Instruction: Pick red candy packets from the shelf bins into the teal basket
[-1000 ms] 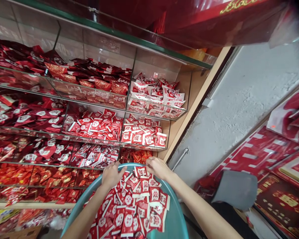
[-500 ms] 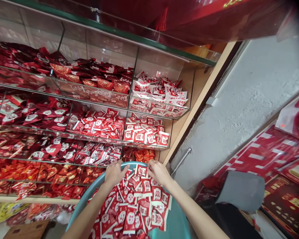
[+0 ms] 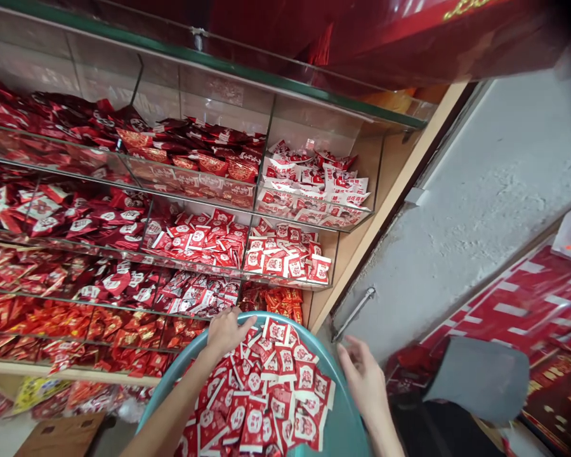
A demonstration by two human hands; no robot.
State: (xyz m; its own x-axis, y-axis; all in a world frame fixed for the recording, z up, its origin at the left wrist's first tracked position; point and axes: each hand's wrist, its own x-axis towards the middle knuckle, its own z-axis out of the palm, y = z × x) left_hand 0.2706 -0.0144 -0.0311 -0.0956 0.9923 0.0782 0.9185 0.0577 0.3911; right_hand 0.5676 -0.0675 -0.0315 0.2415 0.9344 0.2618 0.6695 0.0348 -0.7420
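Observation:
A teal plastic basin (image 3: pixel 332 365) full of small red and white candy packets (image 3: pixel 254 416) is in front of me, tilted against the lower shelves. My left hand (image 3: pixel 227 333) is closed over its far rim, the thumb lying inside and the fingers outside. To the right of the basin, my right hand (image 3: pixel 364 374) is held just beyond the rim, its fingers loosely bent and apart with nothing in them. The packets pile towards the left and middle, while some of the basin's inner wall shows at right.
Clear-fronted shelf bins (image 3: pixel 290 270) of red-wrapped sweets rise ahead, under a glass shelf (image 3: pixel 285 79). A grey wall (image 3: pixel 480 165) with a short metal rod (image 3: pixel 356 312) borders the right side. A grey seat-like object (image 3: pixel 478 381) stands lower right, and a brown cardboard box (image 3: pixel 59 435) lower left.
My right hand has left the basin's far rim and moved right and down, outside its right side. My left hand keeps its hold. The whole view has shifted slightly.

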